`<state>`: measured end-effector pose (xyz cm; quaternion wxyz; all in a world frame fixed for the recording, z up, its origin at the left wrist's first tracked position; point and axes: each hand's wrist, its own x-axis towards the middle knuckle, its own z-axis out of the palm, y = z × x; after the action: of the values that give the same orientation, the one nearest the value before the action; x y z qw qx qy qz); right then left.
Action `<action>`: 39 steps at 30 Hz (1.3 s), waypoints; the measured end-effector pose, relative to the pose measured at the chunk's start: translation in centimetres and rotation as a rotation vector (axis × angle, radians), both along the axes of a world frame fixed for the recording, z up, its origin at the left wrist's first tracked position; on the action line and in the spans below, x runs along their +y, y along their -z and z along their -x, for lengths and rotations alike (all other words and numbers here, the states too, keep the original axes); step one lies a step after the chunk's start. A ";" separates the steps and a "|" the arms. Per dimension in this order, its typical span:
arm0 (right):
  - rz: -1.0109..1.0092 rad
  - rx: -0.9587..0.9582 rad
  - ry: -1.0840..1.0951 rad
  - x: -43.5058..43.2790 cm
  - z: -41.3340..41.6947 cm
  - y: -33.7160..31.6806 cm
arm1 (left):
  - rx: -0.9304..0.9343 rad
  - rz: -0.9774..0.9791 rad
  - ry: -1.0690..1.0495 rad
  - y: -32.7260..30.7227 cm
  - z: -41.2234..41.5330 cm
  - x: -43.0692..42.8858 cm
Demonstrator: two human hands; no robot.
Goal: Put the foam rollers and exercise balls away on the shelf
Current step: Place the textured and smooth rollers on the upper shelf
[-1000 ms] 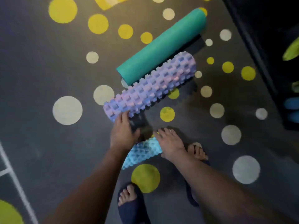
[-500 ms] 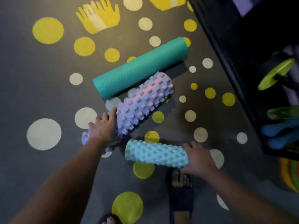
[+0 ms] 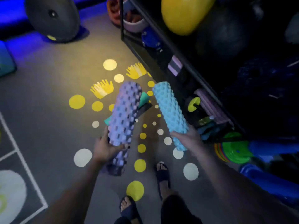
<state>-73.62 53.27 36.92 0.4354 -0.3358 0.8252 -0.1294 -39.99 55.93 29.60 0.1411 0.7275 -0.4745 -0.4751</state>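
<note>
Plainly, the left hand (image 3: 105,147) is clamped on the purple foam roller (image 3: 124,113). Its thumb lies across the front and its fingers curl behind, gripping the lower third. That roller is off the floor (image 3: 48,102) and covered in square knobs. It tilts so its far end points up and away from the hand.

The right hand (image 3: 191,139) wraps the near end of the light blue foam roller (image 3: 169,110), fingers curled round it. This one is slimmer, studded with small rounded bumps, and leans away from the palm, its far end tipped toward the left hand's roller without touching it.

Beyond the left hand, a smooth teal roller (image 3: 144,98) lies on the dotted floor, mostly hidden behind the purple one, with only its two ends showing.

Just to the right of the right hand stands the black-framed shelf (image 3: 178,57). Far ahead of that hand, a yellow ball (image 3: 182,15) and a dark ball (image 3: 226,34) sit on it. Well ahead of the left hand and off to its left, a grey ball (image 3: 53,16) rests on the floor.
</note>
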 end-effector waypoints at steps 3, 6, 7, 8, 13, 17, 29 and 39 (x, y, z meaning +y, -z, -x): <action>0.100 0.058 0.001 -1.7 0.2 -10.9 | -0.013 0.162 0.086 -12.8 0.0 -5.2; 0.235 0.065 0.009 -3.0 1.4 -21.6 | 0.027 0.351 0.182 -24.8 2.1 -9.9; 0.293 0.058 0.035 -3.4 1.9 -25.1 | 0.033 0.411 0.201 -28.2 3.3 -11.3; 0.354 0.050 0.059 -3.6 2.5 -28.2 | 0.041 0.442 0.213 -31.0 4.5 -12.3; 0.614 0.014 0.188 -4.7 6.6 -39.5 | 0.207 0.708 0.267 -41.3 11.9 -15.8; 0.788 -0.023 0.319 -7.2 10.5 -46.2 | 0.377 0.758 0.289 -47.5 17.5 -18.2; 0.714 -0.197 0.565 -16.5 26.2 -50.8 | 0.552 0.436 0.165 -50.5 34.0 -26.3; 0.205 0.518 0.458 -18.8 37.6 -46.0 | 0.518 0.372 0.266 -54.1 45.6 -33.8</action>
<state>-111.24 34.45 82.87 0.1356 -0.2061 0.9447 -0.2163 -85.55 22.08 83.67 0.3239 0.4765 -0.5920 -0.5635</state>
